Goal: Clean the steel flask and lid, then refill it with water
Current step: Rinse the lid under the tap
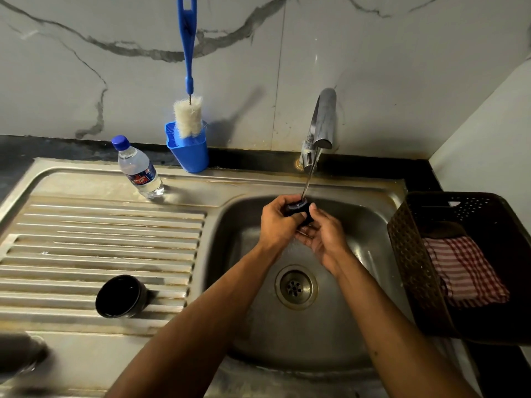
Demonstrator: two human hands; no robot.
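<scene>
Both hands hold a small dark lid [297,209] over the steel sink [235,254], right under the running tap [323,124]. My left hand [277,222] grips the lid from the left and above. My right hand [323,238] cups it from below and the right, thumb on its side. A thin stream of water falls onto the lid's top. A dark cup-shaped cap [120,295] lies on its side on the ribbed drainboard [86,254]. A blurred dark object [20,354], possibly the flask, sits at the lower left edge.
A blue bottle brush [188,81] stands in a blue holder [188,152] by the wall. A plastic water bottle [139,169] with a blue cap stands on the drainboard's far side. A dark basket [416,259] with a red checked cloth [462,268] sits right of the sink. The drain [296,287] is open.
</scene>
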